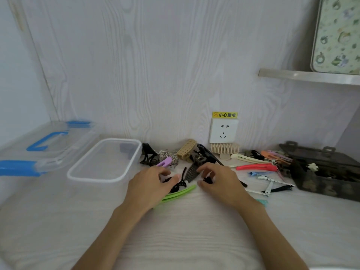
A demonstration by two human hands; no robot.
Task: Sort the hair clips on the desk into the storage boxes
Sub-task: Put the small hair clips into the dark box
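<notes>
Both hands curl among scattered clips: left hand (151, 179) grips nothing visible, right hand (218, 180) pinches black clip (207, 180).

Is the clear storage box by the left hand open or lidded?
Open. The clear storage box shows a bare white rim with no lid on it; a blue-latched lid lies beside it.

The light is soft and even, with only faint shadows. The straight grey metal shelf (309, 76) at 2 o'clock bends from wide-angle distortion, and the picture is blurred toward 6 o'clock.
</notes>
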